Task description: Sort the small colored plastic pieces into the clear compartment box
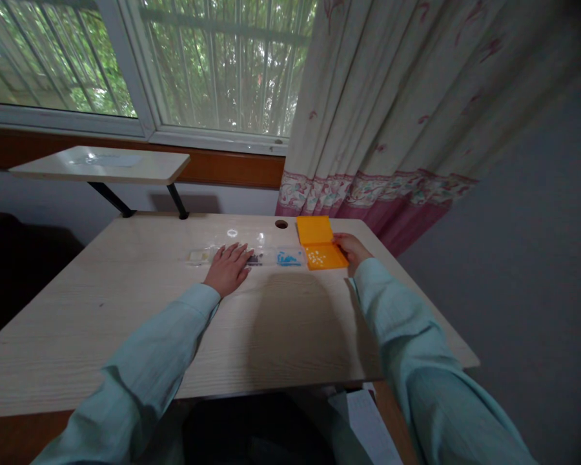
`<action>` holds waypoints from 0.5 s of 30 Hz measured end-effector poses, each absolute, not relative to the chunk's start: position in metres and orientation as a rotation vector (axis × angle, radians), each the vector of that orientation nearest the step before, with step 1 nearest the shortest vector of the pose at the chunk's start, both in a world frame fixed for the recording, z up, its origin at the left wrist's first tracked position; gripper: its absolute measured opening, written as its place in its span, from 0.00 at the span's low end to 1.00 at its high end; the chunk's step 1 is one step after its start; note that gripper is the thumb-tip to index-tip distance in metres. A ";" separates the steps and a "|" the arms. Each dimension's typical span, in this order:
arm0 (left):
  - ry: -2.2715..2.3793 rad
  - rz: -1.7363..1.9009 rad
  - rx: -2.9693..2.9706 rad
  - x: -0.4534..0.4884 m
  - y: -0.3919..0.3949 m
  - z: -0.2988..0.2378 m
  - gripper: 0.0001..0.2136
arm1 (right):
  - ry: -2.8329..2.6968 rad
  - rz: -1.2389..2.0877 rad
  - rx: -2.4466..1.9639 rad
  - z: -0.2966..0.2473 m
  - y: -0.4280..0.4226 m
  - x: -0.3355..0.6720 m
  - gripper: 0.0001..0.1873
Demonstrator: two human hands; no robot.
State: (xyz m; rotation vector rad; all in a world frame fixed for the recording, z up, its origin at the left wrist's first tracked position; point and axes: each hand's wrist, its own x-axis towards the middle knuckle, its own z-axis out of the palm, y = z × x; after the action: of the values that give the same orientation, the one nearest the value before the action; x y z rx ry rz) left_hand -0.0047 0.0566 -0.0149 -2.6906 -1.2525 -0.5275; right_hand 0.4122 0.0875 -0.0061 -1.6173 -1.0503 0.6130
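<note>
A row of clear plastic boxes (pixel 270 257) lies across the desk. One holds small blue pieces (pixel 289 258), another dark pieces (pixel 255 259); a pale one (pixel 198 257) is at the left end. My left hand (pixel 229 267) rests flat over the row with fingers stretched, hiding part of it. At the right end sits an orange box (pixel 314 230) with its lid raised and small white pieces (pixel 316 258) inside. My right hand (pixel 352 249) grips the orange box by its right side, near the hinge; some of its fingers are hidden.
The wooden desk (pixel 174 336) carries a raised shelf (pixel 126 169) at its back left, on dark supports. A round cable hole (pixel 281 224) lies behind the boxes. A window (pixel 227 71) and a flowered curtain (pixel 368 116) are beyond. White paper (pixel 370 426) shows below the front edge.
</note>
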 end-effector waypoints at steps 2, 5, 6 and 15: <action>-1.253 -0.528 -2.694 -0.005 0.056 -0.015 0.23 | -1.002 0.716 -1.614 -0.009 0.085 0.414 0.08; -1.256 -0.528 -2.693 -0.005 0.056 -0.014 0.23 | -0.936 0.786 -1.577 -0.012 0.080 0.416 0.10; -1.258 -0.528 -2.691 -0.005 0.056 -0.015 0.23 | -0.922 0.794 -1.559 -0.013 0.078 0.417 0.11; -1.253 -0.531 -2.689 -0.005 0.058 -0.016 0.23 | -0.896 0.806 -1.416 -0.020 0.062 0.422 0.14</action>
State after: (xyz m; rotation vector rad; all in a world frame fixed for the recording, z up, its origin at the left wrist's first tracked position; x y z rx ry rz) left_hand -0.0049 0.0579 -0.0160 -2.6890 -1.2527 -0.5308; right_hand 0.4222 0.0616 -0.0196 -1.4158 -0.8958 0.8059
